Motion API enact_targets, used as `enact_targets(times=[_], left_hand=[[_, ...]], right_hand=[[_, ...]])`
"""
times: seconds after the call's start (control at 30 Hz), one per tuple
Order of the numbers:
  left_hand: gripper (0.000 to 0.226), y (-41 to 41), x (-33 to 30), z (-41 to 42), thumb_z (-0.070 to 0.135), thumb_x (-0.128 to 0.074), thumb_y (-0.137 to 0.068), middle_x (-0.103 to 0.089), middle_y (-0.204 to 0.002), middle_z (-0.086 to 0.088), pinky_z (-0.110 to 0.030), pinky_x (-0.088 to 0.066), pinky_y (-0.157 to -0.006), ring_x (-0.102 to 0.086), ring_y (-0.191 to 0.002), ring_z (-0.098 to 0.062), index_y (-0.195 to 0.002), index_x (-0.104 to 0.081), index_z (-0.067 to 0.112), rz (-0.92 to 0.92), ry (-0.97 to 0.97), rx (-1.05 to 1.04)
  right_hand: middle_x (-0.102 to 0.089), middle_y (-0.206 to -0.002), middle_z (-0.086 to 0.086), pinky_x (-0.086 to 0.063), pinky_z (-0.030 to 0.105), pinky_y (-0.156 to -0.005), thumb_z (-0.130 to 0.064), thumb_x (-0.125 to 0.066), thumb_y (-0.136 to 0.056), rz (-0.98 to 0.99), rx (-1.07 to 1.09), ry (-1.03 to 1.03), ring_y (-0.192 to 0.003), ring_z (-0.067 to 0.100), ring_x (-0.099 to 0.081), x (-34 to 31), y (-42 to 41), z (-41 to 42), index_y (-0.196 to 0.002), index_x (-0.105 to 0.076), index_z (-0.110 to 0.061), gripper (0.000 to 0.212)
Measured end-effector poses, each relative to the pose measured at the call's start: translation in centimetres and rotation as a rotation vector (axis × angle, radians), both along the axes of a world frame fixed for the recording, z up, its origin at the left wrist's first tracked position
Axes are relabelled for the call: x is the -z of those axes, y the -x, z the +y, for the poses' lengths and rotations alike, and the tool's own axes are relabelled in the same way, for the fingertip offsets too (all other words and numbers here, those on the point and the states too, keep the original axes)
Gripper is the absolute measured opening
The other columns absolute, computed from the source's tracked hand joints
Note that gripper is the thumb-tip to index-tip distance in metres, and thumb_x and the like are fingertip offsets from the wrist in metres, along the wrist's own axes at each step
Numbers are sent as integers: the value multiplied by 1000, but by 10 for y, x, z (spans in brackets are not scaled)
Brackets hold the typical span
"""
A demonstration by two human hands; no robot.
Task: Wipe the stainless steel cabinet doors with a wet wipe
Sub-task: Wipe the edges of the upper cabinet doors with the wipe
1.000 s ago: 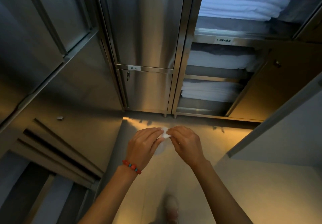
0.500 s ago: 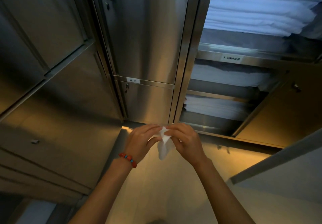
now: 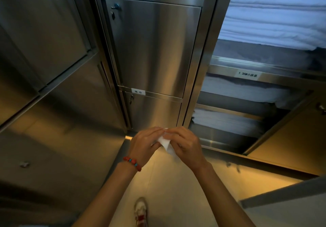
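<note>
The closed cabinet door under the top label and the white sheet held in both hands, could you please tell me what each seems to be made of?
The tall closed cabinet door looks like brushed stainless steel: grey, with streaky vertical reflections. The small white sheet, pinched between the left hand and right hand, appears to be a soft, limp nonwoven wipe, crumpling and hanging; whether it is wet cannot be seen.

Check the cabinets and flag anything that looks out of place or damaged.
Nothing looks damaged or spilled. The two labelled steel doors ahead are shut; the compartments to their right stand open, showing folded white linens. Both hands hold the wet wipe, not yet on a door.
</note>
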State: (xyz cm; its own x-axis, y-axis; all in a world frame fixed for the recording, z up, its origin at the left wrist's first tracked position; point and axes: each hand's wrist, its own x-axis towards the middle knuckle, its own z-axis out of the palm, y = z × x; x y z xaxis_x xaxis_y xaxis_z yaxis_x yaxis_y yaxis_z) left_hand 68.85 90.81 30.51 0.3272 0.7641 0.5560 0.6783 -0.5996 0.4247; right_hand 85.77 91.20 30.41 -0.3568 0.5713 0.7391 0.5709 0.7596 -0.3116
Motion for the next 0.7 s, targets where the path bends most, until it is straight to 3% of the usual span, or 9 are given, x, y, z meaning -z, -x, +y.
enact_targets(times=[0.07, 0.2, 0.3, 0.4, 0.53, 0.63, 0.7], left_hand=[[30, 2, -2, 12, 5, -69, -66, -72, -96, -14, -39, -49, -82, -69, -89, -29, -95, -72, -2, -17, -23, -15], [24, 16, -4, 51, 3, -70, -63, -73, -89, -11, -40, -55, -74, -71, -82, -26, -87, -74, 1, -35, -71, -10], [17, 32, -7, 84, 10, -68, -70, -73, -86, -10, -38, -56, -72, -71, -79, -25, -84, -75, 2, -18, -139, -28], [18, 50, -10, 116, 11, -70, -69, -73, -85, -13, -43, -56, -71, -71, -78, -27, -83, -74, 0, 6, -187, -91], [35, 71, -12, 157, 1, -89, -51, -73, -85, -15, -46, -55, -70, -71, -77, -28, -84, -74, -1, 75, -231, -110], [39, 79, -14, 183, 1, -90, -46, -73, -83, -13, -42, -56, -68, -72, -74, -25, -82, -75, 3, 124, -290, -96], [38, 84, -15, 198, 1, -90, -47, -73, -84, -12, -41, -57, -67, -72, -75, -24, -82, -76, 4, 131, -307, -79]], right_hand=[[-71, -91, 13, -54, 29, -70, -9, -67, -81, 20, -9, 0, -84, 21, -66, -1, 4, 12, -85, -73, 0, 11], [-70, -92, 12, -53, 27, -71, -22, -48, -97, 33, -27, -1, -84, 19, -65, -1, 18, 51, -86, -73, 0, 34], [-70, -93, 12, -56, 31, -70, -11, -63, -87, 6, -2, 34, -83, 23, -67, -1, 30, 83, -90, -72, 0, 15], [-71, -95, 13, -57, 34, -73, -5, -72, -76, -9, 13, 74, -86, 23, -68, -3, 42, 114, -94, -71, 1, 18], [-70, -102, 12, -53, 28, -85, -18, -59, -86, 56, 13, 139, -98, 18, -64, -8, 60, 145, -103, -69, 0, 27], [-69, -109, 9, -45, 15, -93, -34, -55, -90, 74, 18, 235, -104, 8, -57, -13, 75, 168, -111, -67, -3, 39], [-67, -114, 7, -39, 10, -96, -34, -59, -89, 62, 17, 282, -107, 6, -54, -15, 82, 186, -116, -65, -5, 40]])
